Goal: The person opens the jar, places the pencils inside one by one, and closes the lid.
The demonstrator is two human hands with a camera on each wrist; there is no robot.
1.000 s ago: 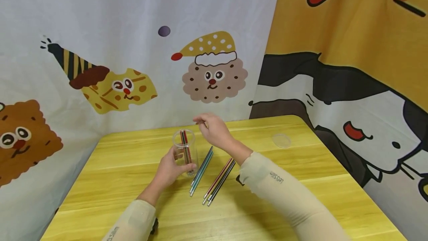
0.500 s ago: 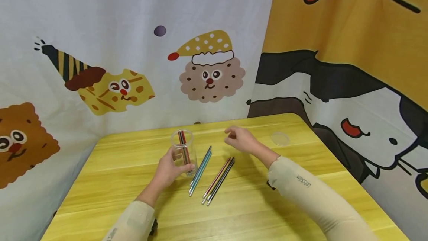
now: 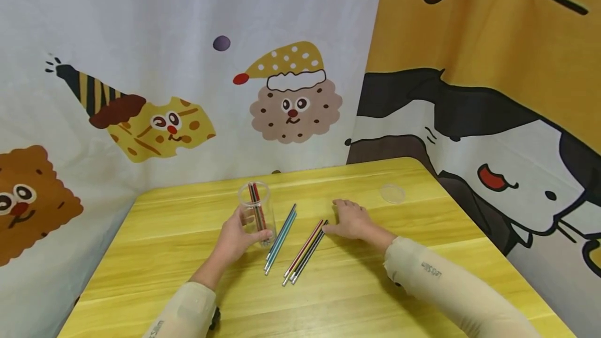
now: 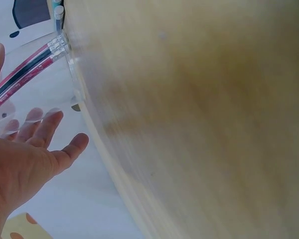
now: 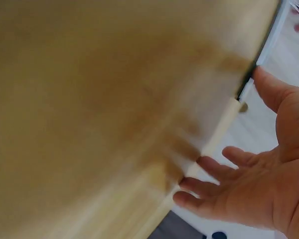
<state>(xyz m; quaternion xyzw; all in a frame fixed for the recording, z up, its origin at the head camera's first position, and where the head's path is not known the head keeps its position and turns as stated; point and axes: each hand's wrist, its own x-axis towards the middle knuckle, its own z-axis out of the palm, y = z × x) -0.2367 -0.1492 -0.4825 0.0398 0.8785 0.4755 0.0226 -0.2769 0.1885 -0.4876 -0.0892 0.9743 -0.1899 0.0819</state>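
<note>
My left hand [image 3: 236,236] grips a clear plastic cup [image 3: 271,217] standing upright at the table's middle left. Several red and dark pencils [image 3: 257,207] lean inside it; in the left wrist view their silver ends [image 4: 59,45] sit at the cup's bottom. Right of the cup lie blue pencils [image 3: 280,240] side by side. Another bundle of red, yellow and black pencils [image 3: 306,253] lies further right. My right hand [image 3: 353,221] is beside that bundle's far end, fingers spread on or just above the table. In the right wrist view, its thumb [image 5: 270,87] touches a dark pencil.
A clear round lid [image 3: 392,193] lies at the back right of the wooden table [image 3: 366,296]. Behind the table hangs a cartoon-printed curtain [image 3: 188,25], close to its back edge.
My right hand has moved from near the cup to the right, then down beside the pencil bundle. My left hand and the cup have stayed put. The head view has shifted slightly.
</note>
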